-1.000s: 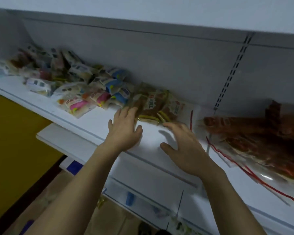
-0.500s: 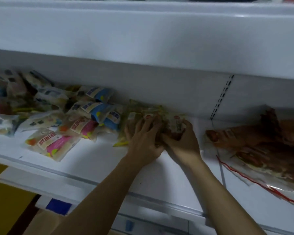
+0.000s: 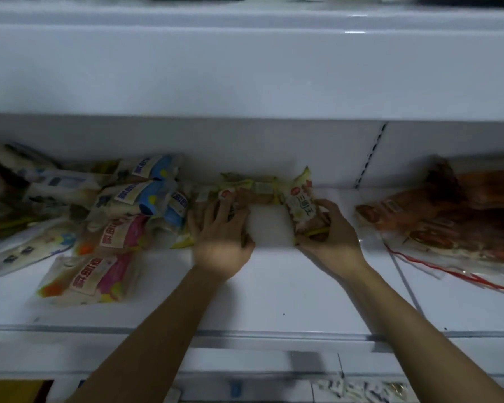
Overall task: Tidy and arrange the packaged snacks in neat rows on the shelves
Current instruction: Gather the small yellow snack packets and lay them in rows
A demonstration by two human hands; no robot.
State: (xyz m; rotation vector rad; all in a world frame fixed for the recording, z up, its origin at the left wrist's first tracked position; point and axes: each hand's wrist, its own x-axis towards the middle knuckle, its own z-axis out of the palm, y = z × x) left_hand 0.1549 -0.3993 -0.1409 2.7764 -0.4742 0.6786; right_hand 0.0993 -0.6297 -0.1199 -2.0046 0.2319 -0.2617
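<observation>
Yellow-edged snack packets lie at the back of the white shelf (image 3: 274,292). My right hand (image 3: 329,242) grips one yellow packet (image 3: 301,206) with green lettering, lifted at an angle. My left hand (image 3: 221,237) lies on another yellow packet (image 3: 207,205), fingers spread over it. A third yellow packet (image 3: 259,189) lies crosswise behind the gap between the two. To the left is a loose heap of blue packets (image 3: 149,193) and pink packets (image 3: 99,274).
Large clear bags of orange-red snacks (image 3: 448,216) with red drawstrings fill the shelf's right side. The upper shelf (image 3: 245,68) hangs low over the packets. A slotted upright (image 3: 371,154) runs down the back panel. Lower shelves show below the front edge.
My hands reached in to the yellow packets, then drew apart; the right hand pulled one packet off to the right, leaving a bare gap. The view tilted up toward the upper shelf.
</observation>
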